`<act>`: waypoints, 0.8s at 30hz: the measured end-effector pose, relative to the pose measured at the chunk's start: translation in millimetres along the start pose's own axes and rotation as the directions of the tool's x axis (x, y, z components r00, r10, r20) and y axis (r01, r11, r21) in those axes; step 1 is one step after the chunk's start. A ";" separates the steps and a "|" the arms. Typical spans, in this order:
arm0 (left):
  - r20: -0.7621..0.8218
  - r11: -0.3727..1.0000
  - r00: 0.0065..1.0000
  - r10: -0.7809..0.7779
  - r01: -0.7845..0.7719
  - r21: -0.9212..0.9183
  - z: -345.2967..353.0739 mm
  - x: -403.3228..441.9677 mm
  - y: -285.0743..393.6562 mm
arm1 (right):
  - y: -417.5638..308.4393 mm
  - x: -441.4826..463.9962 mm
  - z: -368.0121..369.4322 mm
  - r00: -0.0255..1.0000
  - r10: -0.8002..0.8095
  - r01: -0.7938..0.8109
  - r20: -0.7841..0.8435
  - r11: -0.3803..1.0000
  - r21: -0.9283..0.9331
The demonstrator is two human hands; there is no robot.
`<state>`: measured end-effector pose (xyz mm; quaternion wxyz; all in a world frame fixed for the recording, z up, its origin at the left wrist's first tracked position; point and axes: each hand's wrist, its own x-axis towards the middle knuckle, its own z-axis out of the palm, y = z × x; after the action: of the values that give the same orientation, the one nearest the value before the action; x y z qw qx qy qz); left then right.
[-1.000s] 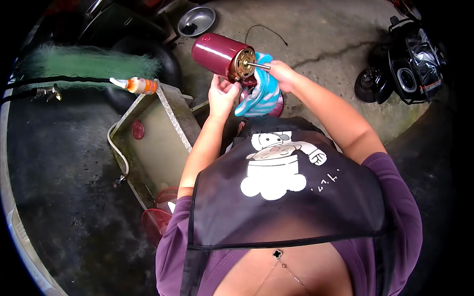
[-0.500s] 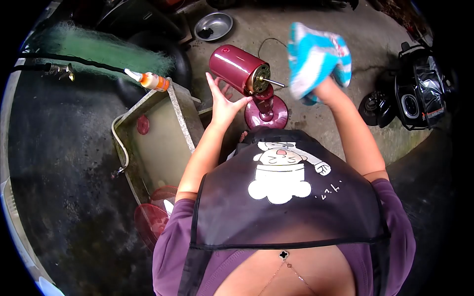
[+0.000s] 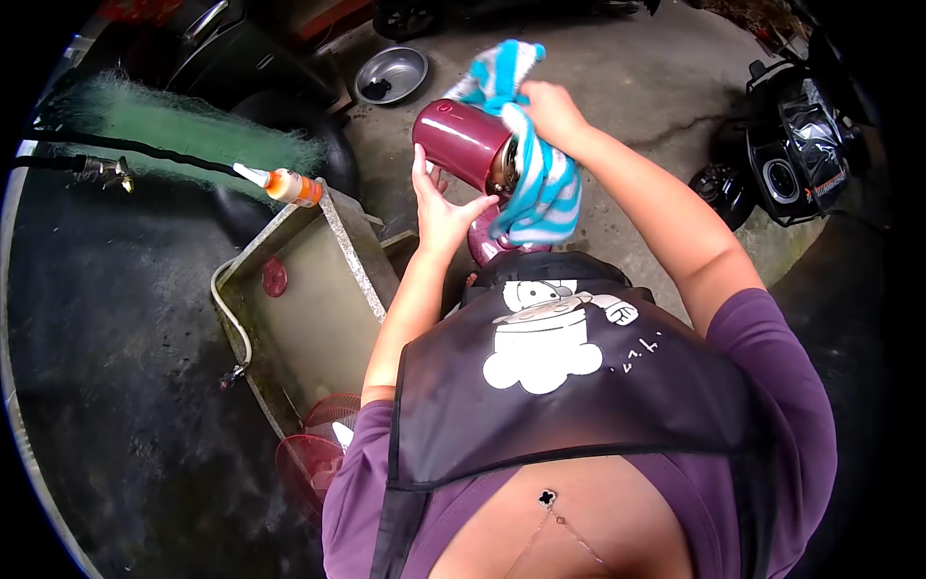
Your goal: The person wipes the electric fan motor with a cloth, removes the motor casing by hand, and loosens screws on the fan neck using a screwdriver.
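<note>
A dark red fan motor housing (image 3: 461, 141) sits tilted on its stand, with its round base (image 3: 482, 241) below, partly hidden. My left hand (image 3: 444, 214) grips the housing from beneath, thumb toward its open end and fingers along its near side. Bunched in my right hand (image 3: 554, 114) is a blue and white striped cloth (image 3: 550, 198). It hangs down over the front of the housing and hides the shaft. One end of the cloth flares out above the housing's top.
At left stands a stone basin (image 3: 352, 246) of cloudy water with a red disc (image 3: 275, 277) in it. On its corner lies an orange and white bottle (image 3: 292, 187). Red fan grilles (image 3: 313, 463) lean at its near end. A metal bowl (image 3: 391, 75) and a black machine (image 3: 796, 159) are farther off.
My right hand has swung left with the cloth, from beside the shaft to over the housing's front. My left hand keeps its hold on the housing.
</note>
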<state>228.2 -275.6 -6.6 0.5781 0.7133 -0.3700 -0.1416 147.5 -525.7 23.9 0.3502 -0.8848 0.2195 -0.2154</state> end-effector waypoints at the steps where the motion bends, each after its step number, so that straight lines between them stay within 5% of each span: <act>1: -0.003 1.000 1.000 -0.010 0.010 0.017 -1.8 0.5 1.4 | 32.3 -12.4 16.9 0.988 0.076 -0.104 0.136 0.972 0.212; 3: 0.002 1.000 1.000 -0.014 0.014 0.024 -7.5 1.8 6.2 | 59.4 -50.6 39.1 0.881 0.192 -0.434 0.432 0.690 0.579; 5: 0.051 0.998 0.999 0.009 -0.012 0.058 -11.3 3.5 8.6 | 36.7 -70.9 39.7 0.781 0.366 -0.620 0.506 0.355 0.700; 7: 0.062 0.996 0.998 0.012 -0.018 0.087 -12.6 -2.3 11.3 | 26.7 -79.2 24.1 0.762 0.377 -0.648 0.527 0.435 0.625; 9: 0.057 0.981 0.998 -0.013 0.002 0.194 -13.8 -6.7 16.2 | 74.8 -70.9 27.8 0.904 0.374 -0.427 0.208 0.820 0.381; 10: 0.065 0.982 0.998 -0.017 0.005 0.188 -12.6 -7.5 18.7 | 67.8 -70.3 1.9 0.926 0.373 -0.347 0.056 0.785 0.512; 11: 0.071 0.981 0.997 -0.011 -0.003 0.193 -12.3 -6.6 17.0 | 50.5 -65.3 -16.5 0.857 0.514 -0.299 -0.049 0.573 0.763; 12: 0.060 0.973 0.998 0.019 -0.032 0.229 -11.3 -6.1 12.6 | 31.6 -65.3 -47.5 0.838 0.546 -0.226 0.013 0.326 0.918; 14: 0.057 0.962 0.998 0.023 -0.037 0.270 -8.7 -6.7 13.2 | 38.3 -73.0 -97.4 0.949 0.307 -0.051 0.065 -0.051 0.997; 19: 0.068 0.970 0.997 -0.039 0.022 0.243 -1.6 -10.7 24.7 | 26.0 -103.8 -167.2 0.988 0.095 0.146 -0.123 -0.286 0.947; 22: 0.066 0.997 0.996 -0.057 0.053 0.063 -5.1 -9.8 19.6 | 39.1 -115.5 -173.9 0.973 -0.033 0.193 -0.229 -0.430 0.882; 24: 0.066 0.996 0.997 -0.051 0.056 -0.063 -7.0 -4.9 20.1 | 52.1 -107.0 -148.1 0.978 -0.137 0.055 -0.160 -0.566 0.823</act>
<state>221.9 -268.3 12.9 0.5850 0.6988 -0.3642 -0.1918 -30.8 -580.1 60.3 0.9233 -0.1316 -0.1866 -0.3088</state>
